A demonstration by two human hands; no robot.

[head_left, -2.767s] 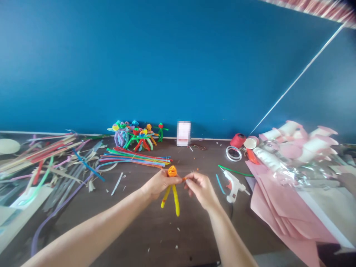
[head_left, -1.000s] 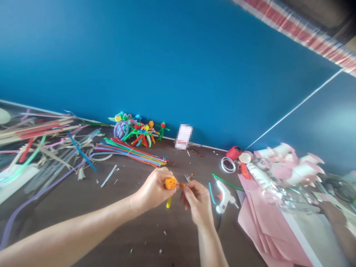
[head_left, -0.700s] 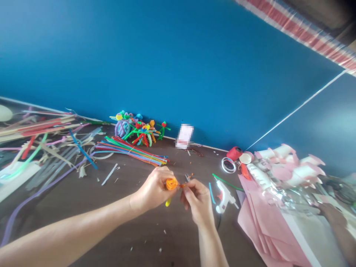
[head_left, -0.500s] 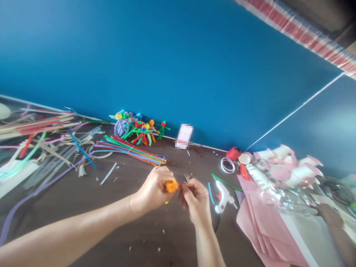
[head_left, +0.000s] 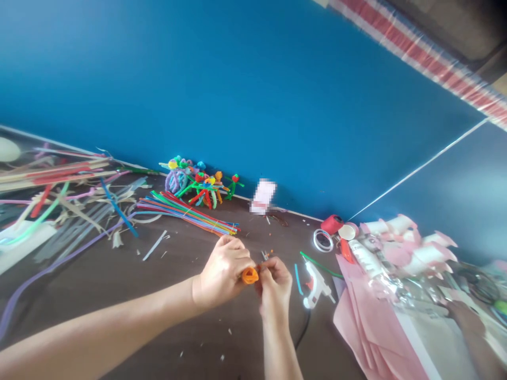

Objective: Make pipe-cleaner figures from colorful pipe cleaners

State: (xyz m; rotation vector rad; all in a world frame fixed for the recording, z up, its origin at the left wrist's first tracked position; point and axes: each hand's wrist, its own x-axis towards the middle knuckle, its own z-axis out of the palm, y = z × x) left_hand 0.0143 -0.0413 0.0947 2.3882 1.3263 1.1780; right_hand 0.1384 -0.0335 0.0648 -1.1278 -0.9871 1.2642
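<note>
A coiled orange pipe cleaner (head_left: 250,275) is gripped between the thumb and curled fingers of my left hand (head_left: 225,272). My right hand (head_left: 276,282) is close beside it, thumb and fingers pinched together on the coil's right side at what looks like the loose end. My fingers partly hide that end. Past my hands lies a bundle of coloured pipe cleaners (head_left: 190,212). Behind it, several pipe-cleaner figures (head_left: 208,184) stand against the blue wall. A white glue gun (head_left: 316,285) rests to the right of my right hand.
Pink sheets (head_left: 368,327) and white-and-pink rolls (head_left: 420,250) crowd the right side. A red spool (head_left: 331,224) and a white tape ring (head_left: 323,240) sit near the wall. Mixed strips and a long purple pipe cleaner (head_left: 59,264) spread over the left. A blurred white item (head_left: 263,196) leans at the wall.
The coil has turned and shifted slightly right and down with my left hand. My right hand has moved a little left, closer to the coil. Both hands keep their grip.
</note>
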